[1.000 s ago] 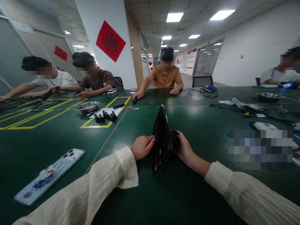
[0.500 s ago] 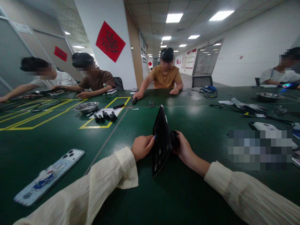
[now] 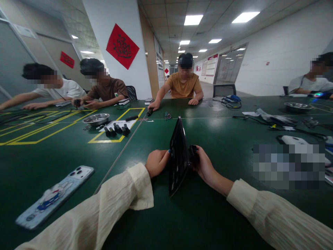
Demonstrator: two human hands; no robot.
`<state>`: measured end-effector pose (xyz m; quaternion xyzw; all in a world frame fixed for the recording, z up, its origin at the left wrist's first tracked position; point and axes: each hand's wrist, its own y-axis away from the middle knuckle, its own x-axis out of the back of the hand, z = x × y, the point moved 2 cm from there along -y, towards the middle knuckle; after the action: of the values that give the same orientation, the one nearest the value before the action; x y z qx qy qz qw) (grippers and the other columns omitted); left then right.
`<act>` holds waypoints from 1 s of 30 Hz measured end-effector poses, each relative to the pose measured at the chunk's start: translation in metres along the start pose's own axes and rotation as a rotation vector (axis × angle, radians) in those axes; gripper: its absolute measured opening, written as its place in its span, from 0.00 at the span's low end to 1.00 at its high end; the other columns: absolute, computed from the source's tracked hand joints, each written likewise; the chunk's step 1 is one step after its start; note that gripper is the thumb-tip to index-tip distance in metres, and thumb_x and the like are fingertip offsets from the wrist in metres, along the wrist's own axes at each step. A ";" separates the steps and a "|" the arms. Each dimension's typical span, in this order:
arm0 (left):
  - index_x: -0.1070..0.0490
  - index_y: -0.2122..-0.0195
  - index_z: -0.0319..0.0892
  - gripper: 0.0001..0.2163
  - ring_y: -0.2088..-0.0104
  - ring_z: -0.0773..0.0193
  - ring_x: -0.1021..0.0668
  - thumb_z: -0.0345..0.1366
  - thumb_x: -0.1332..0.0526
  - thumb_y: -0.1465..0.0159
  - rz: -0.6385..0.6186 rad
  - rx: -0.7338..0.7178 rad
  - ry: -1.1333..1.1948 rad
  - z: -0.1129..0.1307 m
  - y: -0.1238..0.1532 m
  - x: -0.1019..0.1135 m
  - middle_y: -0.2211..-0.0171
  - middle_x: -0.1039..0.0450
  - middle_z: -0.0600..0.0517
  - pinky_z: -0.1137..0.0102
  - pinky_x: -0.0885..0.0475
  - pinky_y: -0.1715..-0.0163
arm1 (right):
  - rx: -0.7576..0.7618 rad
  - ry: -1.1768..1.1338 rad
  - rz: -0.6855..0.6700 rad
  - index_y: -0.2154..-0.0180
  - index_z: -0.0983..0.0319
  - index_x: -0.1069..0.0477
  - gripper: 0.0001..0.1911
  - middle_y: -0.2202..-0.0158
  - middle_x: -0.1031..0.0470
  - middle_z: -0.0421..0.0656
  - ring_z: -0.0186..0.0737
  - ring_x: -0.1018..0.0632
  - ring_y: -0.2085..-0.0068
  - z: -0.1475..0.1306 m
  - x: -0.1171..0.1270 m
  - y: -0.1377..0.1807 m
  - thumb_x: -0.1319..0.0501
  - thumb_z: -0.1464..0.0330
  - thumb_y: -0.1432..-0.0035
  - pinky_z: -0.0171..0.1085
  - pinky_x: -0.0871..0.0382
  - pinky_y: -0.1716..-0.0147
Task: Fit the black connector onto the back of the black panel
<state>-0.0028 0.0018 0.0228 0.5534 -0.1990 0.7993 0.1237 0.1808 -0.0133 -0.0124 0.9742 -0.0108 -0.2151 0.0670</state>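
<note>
A flat black panel [image 3: 178, 156] stands on its edge on the green table [image 3: 208, 215], seen almost side-on. My left hand [image 3: 156, 162] is curled against the panel's left face, fingertips pressing on it. My right hand [image 3: 204, 165] grips the panel from the right, its fingers wrapped round a small dark part [image 3: 194, 154] on that side. Both of my sleeves are cream.
A phone in a blue cartoon case [image 3: 53, 196] lies at the left. Small black parts [image 3: 117, 129] and a metal bowl [image 3: 96, 119] sit in a yellow-taped box. Cables and a white device [image 3: 292, 140] lie at the right. Several people sit round the table.
My hands and the panel have barely shifted. The person at the far left has drawn the hands and a dark tool back toward the body.
</note>
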 end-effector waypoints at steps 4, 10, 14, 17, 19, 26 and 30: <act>0.31 0.74 0.41 0.25 0.75 0.62 0.28 0.46 0.63 0.34 -0.010 -0.011 -0.105 0.003 0.001 -0.001 0.77 0.30 0.48 0.71 0.42 0.75 | 0.004 -0.005 -0.007 0.58 0.55 0.38 0.16 0.73 0.31 0.37 0.35 0.30 0.77 0.000 0.000 0.000 0.45 0.59 0.50 0.31 0.43 0.85; 0.32 0.76 0.40 0.26 0.76 0.62 0.28 0.43 0.65 0.34 0.014 0.058 -0.083 0.002 0.001 0.000 0.78 0.31 0.48 0.71 0.43 0.76 | 0.013 -0.003 -0.022 0.59 0.55 0.38 0.15 0.72 0.31 0.37 0.35 0.29 0.76 0.001 0.001 0.000 0.45 0.59 0.50 0.30 0.43 0.84; 0.31 0.74 0.41 0.22 0.75 0.61 0.27 0.44 0.60 0.35 -0.007 0.005 -0.155 0.007 0.003 0.001 0.78 0.30 0.49 0.70 0.44 0.76 | 0.017 -0.003 -0.003 0.59 0.55 0.38 0.15 0.71 0.31 0.38 0.35 0.29 0.76 0.001 0.001 -0.001 0.45 0.59 0.50 0.31 0.42 0.84; 0.31 0.74 0.41 0.25 0.75 0.62 0.27 0.46 0.63 0.34 0.006 0.031 -0.147 0.008 0.004 0.001 0.79 0.30 0.49 0.71 0.44 0.76 | 0.018 -0.002 -0.023 0.59 0.55 0.38 0.15 0.71 0.31 0.38 0.35 0.29 0.76 0.000 0.000 0.000 0.45 0.60 0.49 0.31 0.43 0.84; 0.32 0.75 0.41 0.27 0.75 0.62 0.27 0.45 0.66 0.34 0.023 0.069 -0.126 0.006 0.003 0.000 0.78 0.30 0.48 0.70 0.44 0.76 | 0.017 0.003 -0.026 0.58 0.55 0.38 0.15 0.71 0.31 0.38 0.35 0.30 0.77 -0.001 0.000 0.000 0.46 0.60 0.49 0.31 0.43 0.84; 0.32 0.74 0.41 0.21 0.74 0.61 0.27 0.43 0.60 0.36 -0.008 0.029 -0.173 0.006 0.003 -0.001 0.77 0.29 0.48 0.71 0.43 0.76 | 0.014 -0.016 -0.032 0.58 0.55 0.38 0.15 0.72 0.31 0.38 0.35 0.29 0.76 0.002 0.002 -0.001 0.45 0.59 0.49 0.31 0.42 0.83; 0.32 0.75 0.41 0.24 0.74 0.61 0.27 0.44 0.62 0.35 0.018 0.055 -0.153 0.003 0.002 -0.002 0.77 0.29 0.48 0.71 0.43 0.76 | 0.011 -0.011 -0.045 0.58 0.55 0.38 0.15 0.72 0.31 0.38 0.35 0.29 0.76 0.003 0.002 -0.002 0.46 0.58 0.48 0.31 0.42 0.84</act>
<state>-0.0005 -0.0018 0.0212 0.6141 -0.1908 0.7610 0.0859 0.1813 -0.0119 -0.0161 0.9734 0.0097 -0.2218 0.0565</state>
